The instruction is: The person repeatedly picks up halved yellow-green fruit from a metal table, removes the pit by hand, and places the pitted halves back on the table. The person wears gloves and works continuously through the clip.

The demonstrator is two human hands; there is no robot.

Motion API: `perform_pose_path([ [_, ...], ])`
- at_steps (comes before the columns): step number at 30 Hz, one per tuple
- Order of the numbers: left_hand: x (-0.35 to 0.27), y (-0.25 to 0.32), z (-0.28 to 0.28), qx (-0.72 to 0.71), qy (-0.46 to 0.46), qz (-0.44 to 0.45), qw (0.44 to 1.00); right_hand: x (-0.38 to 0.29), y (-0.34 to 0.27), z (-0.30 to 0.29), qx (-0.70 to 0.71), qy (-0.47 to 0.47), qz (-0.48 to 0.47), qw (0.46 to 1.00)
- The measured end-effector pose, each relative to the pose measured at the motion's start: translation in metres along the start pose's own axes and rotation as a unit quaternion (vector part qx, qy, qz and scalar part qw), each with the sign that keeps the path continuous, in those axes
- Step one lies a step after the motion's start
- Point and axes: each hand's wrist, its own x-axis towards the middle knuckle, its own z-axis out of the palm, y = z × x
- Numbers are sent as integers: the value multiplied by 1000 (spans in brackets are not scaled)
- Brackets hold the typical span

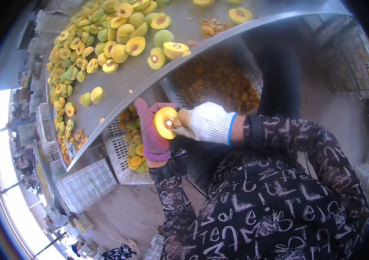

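My left hand point(154, 143), in a pink glove, holds a halved yellow fruit point(161, 121), a peach or similar stone fruit, cut face turned to the right. My right hand point(211, 123) wears a white knit glove with a blue cuff. Its tan-coated fingers are at the middle of the cut face, where a pale spot shows in the brownish pit hollow. Whether those fingers grip a small tool is hidden. Both hands are just below the edge of a metal table point(116, 85), which bears many halved fruits point(135, 46).
Under the table edge, a white crate point(171, 94) holds brown-orange pieces point(217, 81). Left of my knees, another crate point(116, 165) contains fruit halves point(135, 161). An upturned-looking white crate point(87, 185) lies on the floor. Pit scraps point(209, 29) dot the table; other people work in the background.
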Motion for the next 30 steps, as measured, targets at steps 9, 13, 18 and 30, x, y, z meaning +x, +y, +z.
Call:
perform_pose_path([
  [9, -9, -4, 19, -122, 209, 12, 970, 13, -3, 3, 274, -125, 124, 945],
  [13, -6, -6, 25, -163, 305, 21, 938, 17, -2, -9, 281, -167, 149, 933],
  [18, -9, -9, 33, -72, 277, -11, 958, 17, 16, -25, 526, -361, 207, 742],
  [30, -11, -6, 33, -113, 193, -117, 968, 9, 58, 4, 785, -459, 241, 338],
])
